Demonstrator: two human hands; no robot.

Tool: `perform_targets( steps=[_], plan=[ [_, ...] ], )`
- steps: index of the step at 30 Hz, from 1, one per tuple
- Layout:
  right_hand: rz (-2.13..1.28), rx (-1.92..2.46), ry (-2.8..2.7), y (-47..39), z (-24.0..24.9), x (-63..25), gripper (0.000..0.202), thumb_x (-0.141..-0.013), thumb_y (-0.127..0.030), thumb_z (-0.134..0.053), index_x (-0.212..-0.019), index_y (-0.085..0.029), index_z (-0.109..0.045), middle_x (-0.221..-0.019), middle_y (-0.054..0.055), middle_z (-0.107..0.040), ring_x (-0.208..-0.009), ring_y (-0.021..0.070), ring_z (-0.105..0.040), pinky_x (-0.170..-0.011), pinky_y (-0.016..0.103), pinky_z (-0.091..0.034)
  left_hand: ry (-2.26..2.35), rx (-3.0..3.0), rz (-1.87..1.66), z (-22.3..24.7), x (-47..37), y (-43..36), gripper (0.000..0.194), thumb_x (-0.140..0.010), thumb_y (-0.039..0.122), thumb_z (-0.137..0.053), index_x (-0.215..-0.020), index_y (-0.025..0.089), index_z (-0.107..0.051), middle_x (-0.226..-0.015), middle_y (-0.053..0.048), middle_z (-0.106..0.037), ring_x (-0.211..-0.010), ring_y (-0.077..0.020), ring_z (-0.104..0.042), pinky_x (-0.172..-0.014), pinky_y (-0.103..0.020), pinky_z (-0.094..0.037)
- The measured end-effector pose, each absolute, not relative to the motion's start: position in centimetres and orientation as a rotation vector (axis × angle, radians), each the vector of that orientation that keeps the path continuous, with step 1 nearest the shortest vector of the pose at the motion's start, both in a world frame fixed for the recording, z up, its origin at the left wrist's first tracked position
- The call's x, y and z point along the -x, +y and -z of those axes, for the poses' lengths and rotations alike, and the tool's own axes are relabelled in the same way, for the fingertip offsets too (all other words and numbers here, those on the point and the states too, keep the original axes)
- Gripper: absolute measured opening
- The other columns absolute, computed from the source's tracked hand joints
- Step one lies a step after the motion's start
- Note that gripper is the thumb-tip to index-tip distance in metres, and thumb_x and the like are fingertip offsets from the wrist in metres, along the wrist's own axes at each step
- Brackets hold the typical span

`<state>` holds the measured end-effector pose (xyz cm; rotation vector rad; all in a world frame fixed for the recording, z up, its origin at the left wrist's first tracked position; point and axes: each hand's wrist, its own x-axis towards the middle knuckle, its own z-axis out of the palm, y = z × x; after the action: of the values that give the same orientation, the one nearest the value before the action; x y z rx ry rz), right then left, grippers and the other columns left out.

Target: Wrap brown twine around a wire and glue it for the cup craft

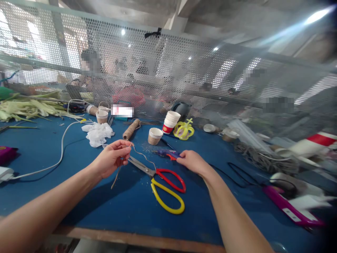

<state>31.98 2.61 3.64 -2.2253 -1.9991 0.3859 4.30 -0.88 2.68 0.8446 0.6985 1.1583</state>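
Note:
My left hand (114, 158) is pinched around a thin piece of twine (142, 154), whose loose end hangs below the fingers. My right hand (191, 161) has its fingers closed on the handle of a blue and red glue gun (167, 153), its nozzle pointing left. Between the hands lie large scissors (168, 196) with one red and one yellow handle, blades toward my left hand. A roll of twine (131, 129) lies just beyond my left hand. A small twine-wrapped cup (154, 136) stands beyond the glue gun.
Stacked paper cups (171, 122) and a yellow crown-shaped piece (184, 130) stand at the back. White plastic (98, 134) and a white cable (62, 147) lie left. A purple power strip (292, 207) and a grey cord bundle lie right. A perforated metal screen (147, 70) rises behind the blue table (105, 211).

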Motion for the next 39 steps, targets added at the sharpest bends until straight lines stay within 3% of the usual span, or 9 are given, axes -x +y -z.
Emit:
perform_targets(
  steps=[5,10,13,16,20,26,39],
  plan=[
    [-0.705,1.921,-1.699,1.0,-5.6,-31.1,0.027,-0.073,-0.02,-0.049,-0.096,-0.01,-0.059,-0.073,0.006,-0.065,-0.062,0.013,-0.058,-0.057,0.022,-0.043,0.743,-0.899,-1.183,-2.4,-4.3,-0.9,0.019,-0.062,0.021,-0.07,-0.074,0.015,-0.058,-0.052,0.005,-0.048,-0.047,-0.0052,-0.044,-0.043,-0.016,-0.036],
    [-1.226,1.448,-1.105,-0.2,-6.6,-29.3,0.023,-0.061,-0.014,-0.061,-0.084,-0.014,-0.057,-0.06,0.003,-0.061,-0.051,0.0108,-0.055,-0.046,0.02,-0.042,0.848,-1.017,-1.205,-2.2,-4.5,-0.8,0.016,-0.065,0.022,-0.067,-0.076,0.015,-0.058,-0.052,0.004,-0.051,-0.048,-0.0053,-0.045,-0.048,-0.018,-0.039],
    [-1.494,1.223,-1.067,-0.7,-6.7,-27.7,0.015,-0.059,-0.013,-0.065,-0.072,-0.013,-0.056,-0.055,0.0,-0.056,-0.047,0.0062,-0.049,-0.039,0.014,-0.034,0.843,-1.008,-1.188,-2.6,-4.9,-1.2,0.016,-0.064,0.022,-0.067,-0.075,0.015,-0.058,-0.053,0.004,-0.051,-0.048,-0.0057,-0.046,-0.048,-0.018,-0.039],
    [-1.657,1.046,-1.0,-1.2,-6.5,-25.7,0.02,-0.056,-0.011,-0.068,-0.073,-0.012,-0.057,-0.058,-0.001,-0.056,-0.047,0.0031,-0.044,-0.041,0.014,-0.033,0.797,-0.958,-1.13,-3.0,-5.4,-1.6,0.019,-0.063,0.023,-0.068,-0.075,0.015,-0.057,-0.055,0.004,-0.051,-0.048,-0.0059,-0.046,-0.046,-0.018,-0.038],
    [-1.652,1.072,-1.027,-1.4,-5.9,-23.4,0.023,-0.055,-0.012,-0.072,-0.065,-0.014,-0.051,-0.068,0.004,-0.063,-0.054,0.0067,-0.051,-0.048,0.018,-0.039,0.784,-0.984,-1.106,-2.8,-6.0,-2.0,0.021,-0.062,0.024,-0.069,-0.076,0.014,-0.058,-0.055,0.004,-0.051,-0.047,-0.0055,-0.045,-0.045,-0.019,-0.037],
    [-1.65,1.028,-1.153,-1.6,-4.9,-22.0,0.02,-0.06,-0.019,-0.07,-0.059,-0.014,-0.05,-0.046,-0.004,-0.051,-0.043,0.0046,-0.043,-0.044,0.018,-0.033,0.817,-1.072,-1.096,-2.3,-6.5,-2.0,0.022,-0.061,0.027,-0.069,-0.074,0.014,-0.058,-0.055,0.004,-0.051,-0.044,-0.005,-0.043,-0.044,-0.019,-0.036],
    [-1.513,1.072,-1.182,-1.9,-4.4,-21.2,0.018,-0.059,-0.017,-0.065,-0.052,-0.014,-0.049,-0.043,-0.005,-0.049,-0.041,0.0061,-0.042,-0.046,0.021,-0.031,0.947,-1.283,-1.15,-2.1,-6.8,-2.2,0.017,-0.067,0.027,-0.061,-0.077,0.014,-0.055,-0.048,0.007,-0.044,-0.042,-0.0047,-0.038,-0.042,-0.018,-0.029]
  ],
)
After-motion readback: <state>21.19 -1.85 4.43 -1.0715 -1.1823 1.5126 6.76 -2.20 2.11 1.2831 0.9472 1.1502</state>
